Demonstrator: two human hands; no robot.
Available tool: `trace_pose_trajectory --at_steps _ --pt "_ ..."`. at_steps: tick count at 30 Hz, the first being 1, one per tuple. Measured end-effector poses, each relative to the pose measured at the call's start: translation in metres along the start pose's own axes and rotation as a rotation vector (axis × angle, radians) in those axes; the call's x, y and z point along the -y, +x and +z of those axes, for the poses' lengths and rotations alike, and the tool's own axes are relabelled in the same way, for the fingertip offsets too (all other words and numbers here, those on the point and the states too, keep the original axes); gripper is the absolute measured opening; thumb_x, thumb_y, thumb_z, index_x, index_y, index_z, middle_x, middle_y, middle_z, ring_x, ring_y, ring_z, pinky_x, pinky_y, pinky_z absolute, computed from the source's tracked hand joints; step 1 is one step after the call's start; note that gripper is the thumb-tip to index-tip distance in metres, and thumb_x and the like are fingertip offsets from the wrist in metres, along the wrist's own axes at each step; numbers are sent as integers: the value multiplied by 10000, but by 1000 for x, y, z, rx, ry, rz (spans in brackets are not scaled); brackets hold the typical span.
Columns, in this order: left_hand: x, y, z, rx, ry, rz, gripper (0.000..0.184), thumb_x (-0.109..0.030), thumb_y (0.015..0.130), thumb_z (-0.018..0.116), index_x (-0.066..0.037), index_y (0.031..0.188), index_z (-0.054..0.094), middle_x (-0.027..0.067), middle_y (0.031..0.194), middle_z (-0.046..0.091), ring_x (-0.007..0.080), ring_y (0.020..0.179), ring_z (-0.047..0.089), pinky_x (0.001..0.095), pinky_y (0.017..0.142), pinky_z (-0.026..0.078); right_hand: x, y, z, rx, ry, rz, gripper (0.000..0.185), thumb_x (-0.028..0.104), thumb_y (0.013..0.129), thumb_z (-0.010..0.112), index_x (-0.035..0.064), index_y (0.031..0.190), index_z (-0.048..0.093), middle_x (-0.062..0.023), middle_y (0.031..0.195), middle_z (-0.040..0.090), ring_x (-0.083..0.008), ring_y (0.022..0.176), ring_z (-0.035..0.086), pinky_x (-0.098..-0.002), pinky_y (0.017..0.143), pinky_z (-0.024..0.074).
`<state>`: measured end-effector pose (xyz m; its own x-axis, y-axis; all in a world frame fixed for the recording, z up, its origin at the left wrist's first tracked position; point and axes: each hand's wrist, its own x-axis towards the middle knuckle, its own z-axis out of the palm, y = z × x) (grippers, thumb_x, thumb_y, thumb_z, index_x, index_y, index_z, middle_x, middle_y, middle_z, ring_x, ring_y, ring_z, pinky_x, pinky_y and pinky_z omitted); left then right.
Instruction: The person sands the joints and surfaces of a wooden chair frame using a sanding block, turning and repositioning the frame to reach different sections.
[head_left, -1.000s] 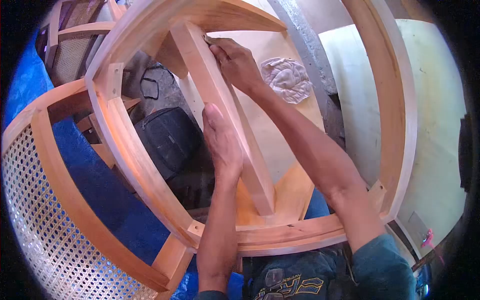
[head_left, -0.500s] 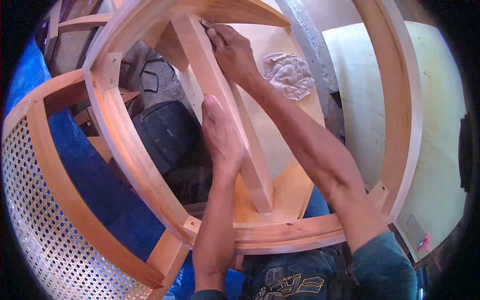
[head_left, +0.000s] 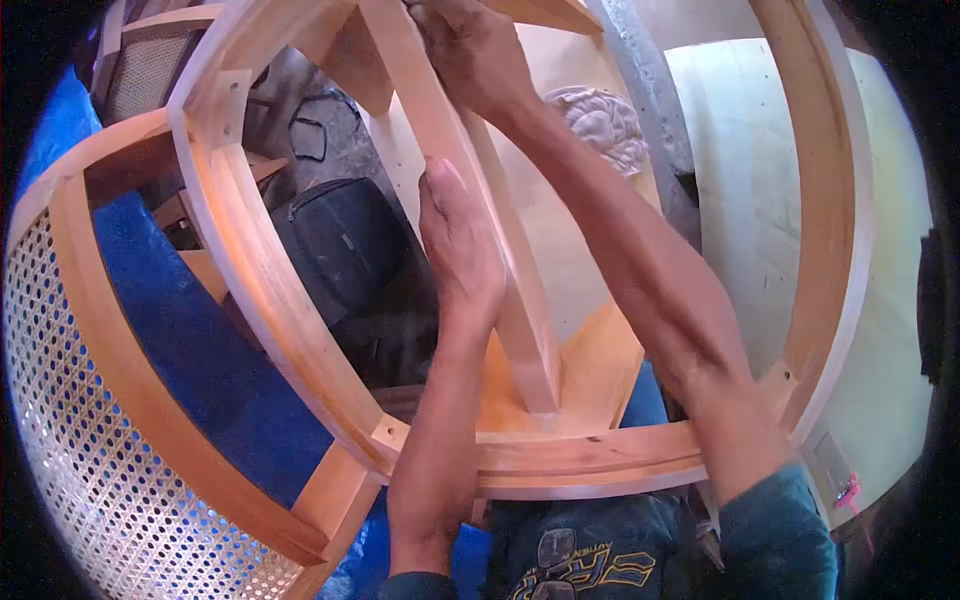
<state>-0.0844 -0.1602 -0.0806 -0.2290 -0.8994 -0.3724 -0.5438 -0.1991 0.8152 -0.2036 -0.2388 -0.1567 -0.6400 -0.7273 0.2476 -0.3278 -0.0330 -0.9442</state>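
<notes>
Crossbar (head_left: 445, 125) runs aslant inside the wooden frame (head_left: 285, 285). Left hand (head_left: 462, 245) grasps it partway along; right hand (head_left: 480, 55) is at its far end — fingertips cut off, can't tell what, if anything, it holds. Judged risk: a slack left grip could let the frame rock and the right hand slip. Pale panel (head_left: 575, 270) below bears a crumpled cloth (head_left: 605, 125); black bag (head_left: 345, 250) and blue tarp (head_left: 215, 310) lie leftward.
</notes>
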Motion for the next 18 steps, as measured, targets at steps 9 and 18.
trace_pose_trajectory --at_steps 9,18 --pt "11 6 5 29 -78 -28 564 -407 954 213 68 1168 430 217 1096 513 286 1028 487 344 914 343 -43 -4 2 143 -233 134 234 251 806 517 52 842 634 -176 821 622 -376 799 584 -465 717 456" --pt "13 4 0 36 38 -26 580 -439 947 219 59 1144 443 210 1057 528 289 977 501 360 886 360 -16 -31 -13 -55 22 143 240 191 875 453 30 991 589 -202 935 597 -375 868 558 -413 779 442"
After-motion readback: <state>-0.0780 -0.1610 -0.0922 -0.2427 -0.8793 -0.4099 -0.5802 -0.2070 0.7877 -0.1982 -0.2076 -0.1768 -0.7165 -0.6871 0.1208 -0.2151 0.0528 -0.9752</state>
